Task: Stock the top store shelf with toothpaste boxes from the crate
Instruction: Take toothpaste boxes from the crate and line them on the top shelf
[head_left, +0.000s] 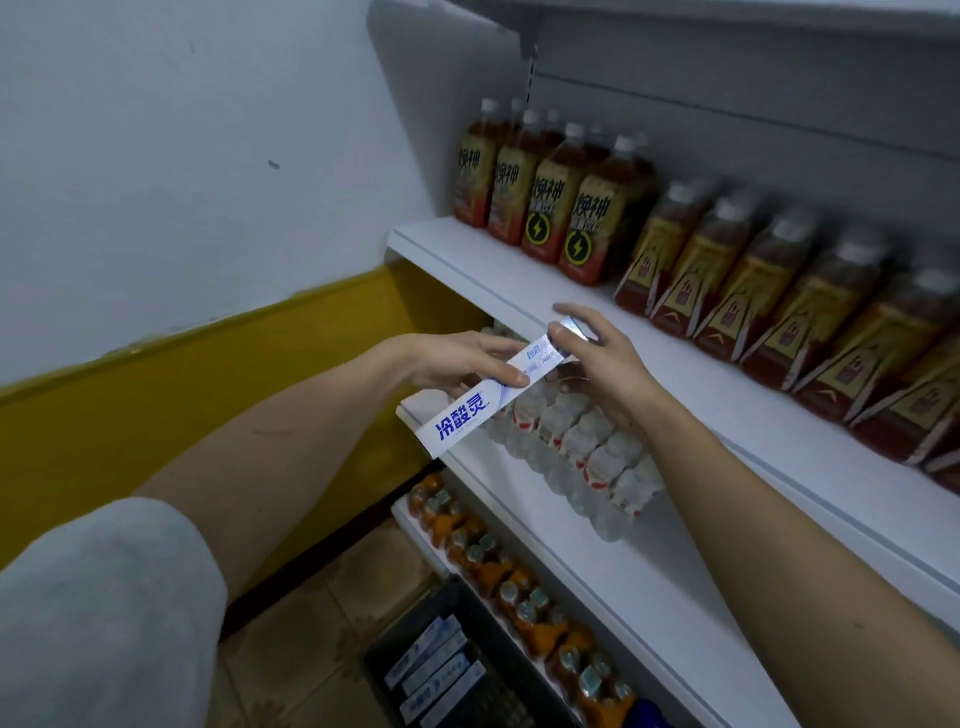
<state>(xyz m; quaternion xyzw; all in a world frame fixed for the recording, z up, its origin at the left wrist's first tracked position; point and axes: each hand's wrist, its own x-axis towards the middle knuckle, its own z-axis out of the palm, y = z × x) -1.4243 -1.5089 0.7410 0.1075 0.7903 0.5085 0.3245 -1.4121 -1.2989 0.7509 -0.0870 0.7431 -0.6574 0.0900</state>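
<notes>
**Toothpaste box on its way up**

While the shelving unit fills the whole right side, the shelf with the brown drink bottles has a bare strip along its front edge, and that looks like where the box is headed. Below it a shelf carries a pack of clear water bottles, and lower still sit orange-capped bottles.

Down on the tiled floor, the dark crate has more toothpaste boxes lying flat inside.

The person holds one toothpaste box just off the front edge of the bottle shelf, tilted, far end up. Left hand grips its middle, thumb on top and fingers curled under. Right hand pinches the far end, other fingers spread loosely, probably to steer it in.

Wall behind is pale grey over a yellow band.
</notes>
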